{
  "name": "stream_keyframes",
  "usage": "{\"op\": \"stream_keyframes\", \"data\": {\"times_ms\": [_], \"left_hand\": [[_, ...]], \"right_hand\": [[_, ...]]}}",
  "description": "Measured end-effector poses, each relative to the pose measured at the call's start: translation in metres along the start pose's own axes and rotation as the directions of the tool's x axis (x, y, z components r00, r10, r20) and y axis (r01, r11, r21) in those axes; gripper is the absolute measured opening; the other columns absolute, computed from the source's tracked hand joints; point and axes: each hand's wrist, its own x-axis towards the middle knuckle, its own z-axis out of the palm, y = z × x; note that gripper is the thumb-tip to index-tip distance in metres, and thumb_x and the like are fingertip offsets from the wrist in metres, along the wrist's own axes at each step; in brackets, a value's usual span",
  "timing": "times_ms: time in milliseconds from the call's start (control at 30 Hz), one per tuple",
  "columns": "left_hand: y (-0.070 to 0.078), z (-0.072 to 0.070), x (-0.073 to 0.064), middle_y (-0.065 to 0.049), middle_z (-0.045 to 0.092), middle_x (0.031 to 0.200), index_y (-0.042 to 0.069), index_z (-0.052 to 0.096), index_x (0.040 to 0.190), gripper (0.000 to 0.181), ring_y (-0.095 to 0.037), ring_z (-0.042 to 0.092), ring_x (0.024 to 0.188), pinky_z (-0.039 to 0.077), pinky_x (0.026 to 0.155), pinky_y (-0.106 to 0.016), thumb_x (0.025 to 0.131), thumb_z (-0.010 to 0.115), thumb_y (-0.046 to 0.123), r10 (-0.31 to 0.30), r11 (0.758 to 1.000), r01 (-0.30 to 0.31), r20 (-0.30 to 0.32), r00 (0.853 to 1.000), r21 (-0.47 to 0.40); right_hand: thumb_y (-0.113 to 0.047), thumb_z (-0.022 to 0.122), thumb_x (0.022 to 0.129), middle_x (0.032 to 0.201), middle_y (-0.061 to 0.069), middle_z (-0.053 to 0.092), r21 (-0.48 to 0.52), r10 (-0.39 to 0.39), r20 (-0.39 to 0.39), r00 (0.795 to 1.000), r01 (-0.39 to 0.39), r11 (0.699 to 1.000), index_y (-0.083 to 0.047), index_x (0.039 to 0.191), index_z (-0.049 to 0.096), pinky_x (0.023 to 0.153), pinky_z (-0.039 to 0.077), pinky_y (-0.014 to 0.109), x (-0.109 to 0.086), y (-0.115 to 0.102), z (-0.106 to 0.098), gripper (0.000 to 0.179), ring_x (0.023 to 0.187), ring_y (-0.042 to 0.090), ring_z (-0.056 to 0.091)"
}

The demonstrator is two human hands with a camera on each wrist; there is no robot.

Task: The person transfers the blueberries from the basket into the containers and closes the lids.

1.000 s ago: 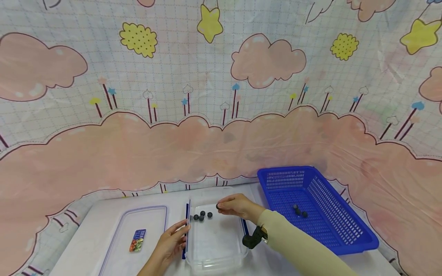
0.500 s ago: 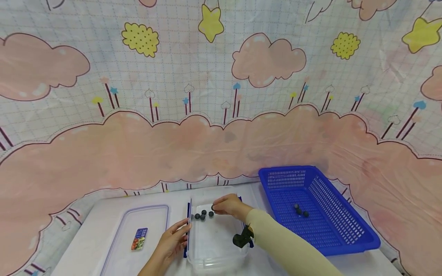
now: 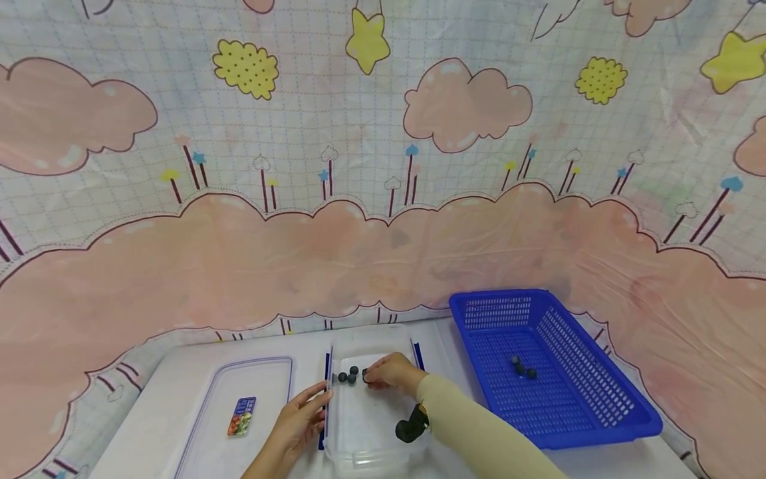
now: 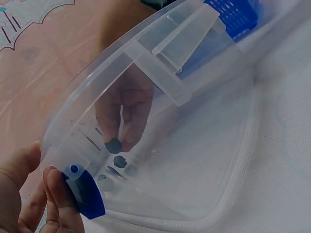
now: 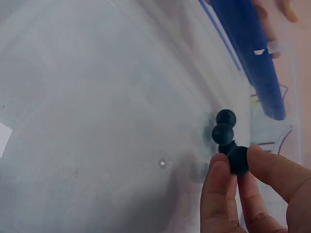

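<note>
**Dark ball, round, held: 1 piece, with 3 like pieces beside it**

Location: the dark ball (image 5: 238, 161) is inside the clear container (image 3: 377, 426), toward its far left corner, next to 3 loose balls (image 5: 222, 133). Whether it touches the floor or the nearest loose ball cannot be told.

Grip: right hand (image 3: 396, 374), narrow pinch, thumb and fingertips on opposite sides of the ball. Left hand (image 3: 296, 420), loosely bent fingers resting against the container's left side by the blue latch (image 4: 87, 194); no ball in it.

Handling (judged): light; berry-like in look, so probably a little soft, with a skin that may bruise or split under a hard squeeze. Apt to roll if released with any push, and to slip sideways if pinched above or below its middle. Best hold: thumb and fingertip across the widest part, light pressure. The loose balls sit close together, so an approach from the outer side of the cluster seems safest. The container looks thin-walled, light and fairly stiff; best steadied at the side wall, clear of the latch's hinge.

Nearby: blue basket (image 3: 538, 407) to the right, about 3 dark balls (image 3: 520, 368) on its mesh floor; clear lid (image 3: 269, 399) to the left, flat on the white table (image 3: 143, 412), bearing 1 colored label (image 3: 242, 417).
</note>
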Motion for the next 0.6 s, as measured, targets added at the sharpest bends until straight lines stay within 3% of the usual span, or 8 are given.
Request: {"op": "stream_keyframes", "data": {"times_ms": [333,600], "left_hand": [[0.0,0.001,0.002,0.001,0.061,0.082,0.002,0.057,0.135,0.052,-0.008,0.055,0.065,0.052,0.057,-0.02,0.088,0.074,0.02,-0.01,1.0,0.01,-0.005,1.0,0.008],[-0.002,0.0,0.003,0.002,0.062,0.079,0.002,0.059,0.133,0.049,-0.007,0.054,0.063,0.05,0.056,-0.019,0.089,0.073,0.017,0.005,1.0,-0.005,0.005,1.0,-0.006]], "right_hand": [[0.0,0.073,0.085,0.089,0.01,0.072,-0.011,0.039,-0.042,0.998,-0.039,0.999,0.005,0.096,0.07,0.077,0.059,0.029,0.0,0.003,0.001,0.013,0.076,0.015,0.067],[-0.002,0.068,0.089,0.099,0.014,0.07,0.063,-0.069,0.016,0.998,0.068,0.996,0.008,0.105,0.067,0.082,0.058,0.03,-0.002,-0.014,-0.014,0.019,0.086,0.019,0.069]]}}
